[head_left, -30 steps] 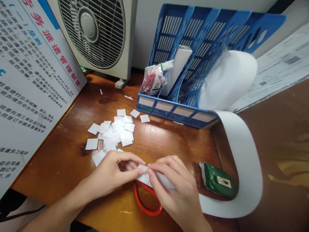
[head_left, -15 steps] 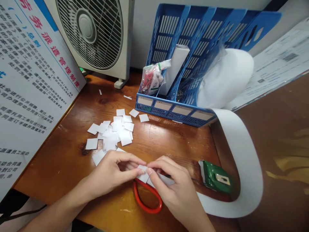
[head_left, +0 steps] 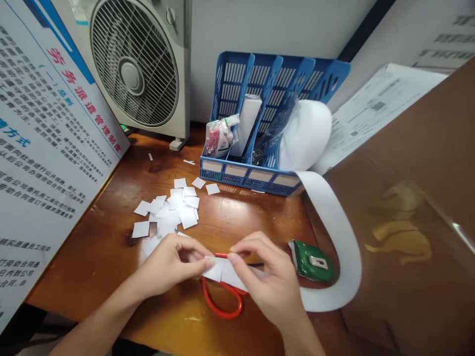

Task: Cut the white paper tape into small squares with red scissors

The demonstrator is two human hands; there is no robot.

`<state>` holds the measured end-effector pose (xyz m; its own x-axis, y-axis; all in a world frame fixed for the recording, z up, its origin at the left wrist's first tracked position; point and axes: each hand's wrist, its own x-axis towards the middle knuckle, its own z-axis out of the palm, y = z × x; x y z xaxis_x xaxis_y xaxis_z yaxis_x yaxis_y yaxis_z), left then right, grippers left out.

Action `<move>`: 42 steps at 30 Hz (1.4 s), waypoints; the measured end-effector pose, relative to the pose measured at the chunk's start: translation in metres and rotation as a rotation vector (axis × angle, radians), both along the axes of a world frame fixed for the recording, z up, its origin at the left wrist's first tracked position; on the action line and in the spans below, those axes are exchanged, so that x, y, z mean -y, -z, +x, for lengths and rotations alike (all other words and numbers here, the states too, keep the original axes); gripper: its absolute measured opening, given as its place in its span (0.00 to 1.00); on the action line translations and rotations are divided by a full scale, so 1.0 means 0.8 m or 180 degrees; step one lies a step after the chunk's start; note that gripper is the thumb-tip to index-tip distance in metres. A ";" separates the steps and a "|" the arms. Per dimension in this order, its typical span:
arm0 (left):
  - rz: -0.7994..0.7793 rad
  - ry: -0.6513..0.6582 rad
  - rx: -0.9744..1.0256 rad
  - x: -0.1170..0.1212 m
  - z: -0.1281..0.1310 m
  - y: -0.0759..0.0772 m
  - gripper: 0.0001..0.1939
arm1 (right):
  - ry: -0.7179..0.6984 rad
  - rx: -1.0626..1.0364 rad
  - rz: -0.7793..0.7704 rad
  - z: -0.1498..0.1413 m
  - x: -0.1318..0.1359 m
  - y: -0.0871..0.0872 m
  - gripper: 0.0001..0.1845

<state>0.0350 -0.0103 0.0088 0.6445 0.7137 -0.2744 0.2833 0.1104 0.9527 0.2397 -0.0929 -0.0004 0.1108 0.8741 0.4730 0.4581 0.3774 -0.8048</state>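
A long white paper strip (head_left: 230, 275) is held between my two hands, above the table. My left hand (head_left: 176, 264) pinches its left end between thumb and fingers. Closed on the same strip a little further right, my right hand (head_left: 269, 277) grips its upper edge. Between the hands a line crosses the paper; whether it is a crease or the edge of a square laid on top, I cannot tell. Red-handled scissors (head_left: 226, 315) lie beneath, their blades mostly hidden. Beyond my left hand, small white paper squares (head_left: 174, 210) form a loose pile.
The strip curves right and back towards a blue file rack (head_left: 252, 184), which holds a white roll (head_left: 309, 133) and a plastic bag (head_left: 218, 138). A green tape measure (head_left: 311, 262) sits inside the curve. A fan (head_left: 133, 74) and printed board (head_left: 48, 148) stand left.
My hands have moved slightly apart, showing more of the strip and a bit of red scissors handle behind it. The camera view has shifted, making the rack look smaller.
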 end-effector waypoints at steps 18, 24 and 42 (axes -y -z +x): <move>0.0084 -0.0395 0.0370 0.006 -0.009 -0.022 0.08 | 0.1052 0.2227 -0.0818 -0.066 0.045 0.066 0.26; -0.0070 -0.0517 0.0418 -0.001 -0.017 -0.027 0.08 | 0.1117 0.2287 -0.1484 -0.074 0.023 0.062 0.24; -0.0021 -0.0677 0.0580 -0.006 -0.011 -0.005 0.09 | 0.1255 0.1758 -0.2031 -0.061 0.010 0.055 0.14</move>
